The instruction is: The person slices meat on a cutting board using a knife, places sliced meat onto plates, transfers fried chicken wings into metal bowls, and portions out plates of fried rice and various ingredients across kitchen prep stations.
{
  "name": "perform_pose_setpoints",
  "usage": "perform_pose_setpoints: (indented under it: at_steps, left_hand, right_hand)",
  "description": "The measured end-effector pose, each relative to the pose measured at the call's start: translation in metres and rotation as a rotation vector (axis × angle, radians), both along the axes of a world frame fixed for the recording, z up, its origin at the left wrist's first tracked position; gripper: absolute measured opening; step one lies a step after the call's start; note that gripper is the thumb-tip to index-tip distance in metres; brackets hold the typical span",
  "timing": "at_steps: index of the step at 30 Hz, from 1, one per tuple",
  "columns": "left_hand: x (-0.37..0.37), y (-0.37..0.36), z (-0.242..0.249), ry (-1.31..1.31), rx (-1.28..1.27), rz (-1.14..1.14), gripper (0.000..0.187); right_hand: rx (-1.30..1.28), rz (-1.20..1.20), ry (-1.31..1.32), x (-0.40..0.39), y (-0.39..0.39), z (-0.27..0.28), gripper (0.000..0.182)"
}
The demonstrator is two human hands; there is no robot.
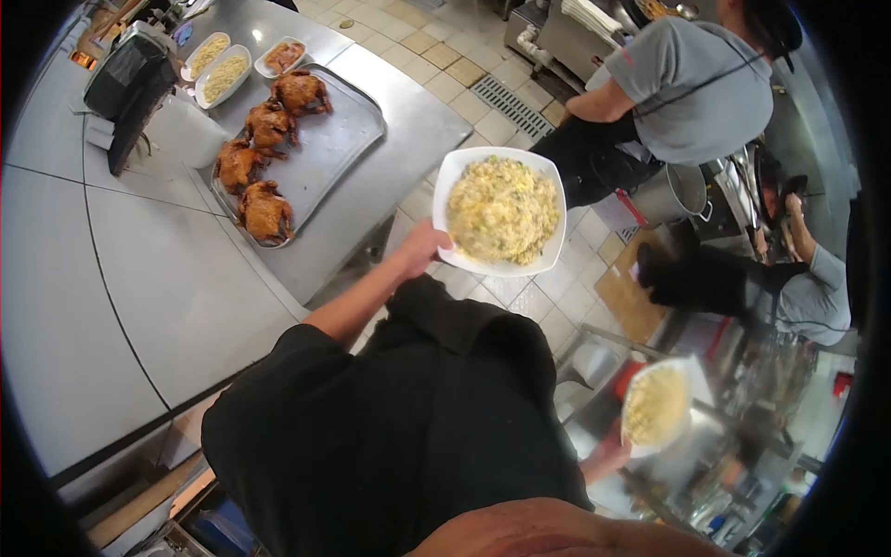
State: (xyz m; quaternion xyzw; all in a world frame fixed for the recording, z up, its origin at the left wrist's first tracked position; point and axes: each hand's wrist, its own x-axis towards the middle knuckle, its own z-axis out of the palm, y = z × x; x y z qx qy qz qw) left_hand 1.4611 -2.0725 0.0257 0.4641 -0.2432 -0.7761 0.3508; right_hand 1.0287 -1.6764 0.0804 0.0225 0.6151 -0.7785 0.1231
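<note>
A square white plate (444,206) heaped with yellow fried rice (502,210) is held level in my left hand (422,249), whose fingers grip its near left edge. Farther down on the right, my right hand (608,457) grips the edge of a second white plate (687,395), somewhat blurred, which also bears yellowish rice (655,406). The fingers beneath both plates are hidden. The two plates are well apart, over the floor and a rack.
Several roasted birds (270,124) lie on a metal tray (327,158) on the steel counter (408,111) at left, near white dishes of food (223,74). Two co-workers (705,88) (812,297) stand at the right by a large pot (673,193). A metal rack (594,357) is at lower right.
</note>
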Motion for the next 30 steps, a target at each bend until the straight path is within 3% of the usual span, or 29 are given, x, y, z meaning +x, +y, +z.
perform_pose_setpoints:
  at_steps: [2,3,5,6,12,18,22,23,27,29,30]
  left_hand:
    - [0.018,-0.016,-0.005,-0.009,-0.024,0.085,0.053]
    - [0.033,-0.024,0.021,-0.026,-0.06,0.087,0.055]
    - [0.055,-0.041,0.032,0.006,-0.117,0.144,0.055]
    - [0.064,-0.05,0.036,0.02,-0.148,0.179,0.055]
    - [0.119,-0.111,0.049,0.023,-0.242,0.418,0.05]
    - [0.18,-0.19,0.066,0.021,-0.264,0.575,0.046]
    - [0.235,-0.276,0.06,-0.033,-0.265,0.624,0.05]
    - [0.255,-0.297,0.058,0.012,-0.158,0.664,0.052]
    - [0.347,-0.403,0.024,0.022,-0.208,0.695,0.051]
    - [0.388,-0.435,0.011,-0.007,-0.187,0.69,0.053]
    - [0.419,-0.451,-0.019,0.059,-0.132,0.609,0.054]
  right_hand:
    - [-0.05,0.172,-0.216,-0.012,-0.005,-0.04,0.053]
    - [0.152,0.274,-0.098,-0.008,-0.018,-0.072,0.054]
    - [0.191,0.395,-0.184,0.028,-0.08,-0.059,0.056]
    - [0.028,0.419,-0.389,0.074,-0.136,-0.023,0.056]
    - [0.204,0.84,-0.476,0.12,-0.314,-0.049,0.051]
    - [0.216,1.167,-0.37,0.166,-0.491,-0.037,0.049]
    - [0.148,1.273,-0.337,0.2,-0.597,-0.045,0.049]
    - [0.298,1.229,-0.289,0.227,-0.604,0.003,0.046]
    - [0.261,1.28,-0.235,0.281,-0.685,-0.041,0.041]
    - [0.309,1.305,-0.224,0.303,-0.713,-0.045,0.039]
    - [0.388,1.215,-0.171,0.339,-0.683,-0.026,0.038]
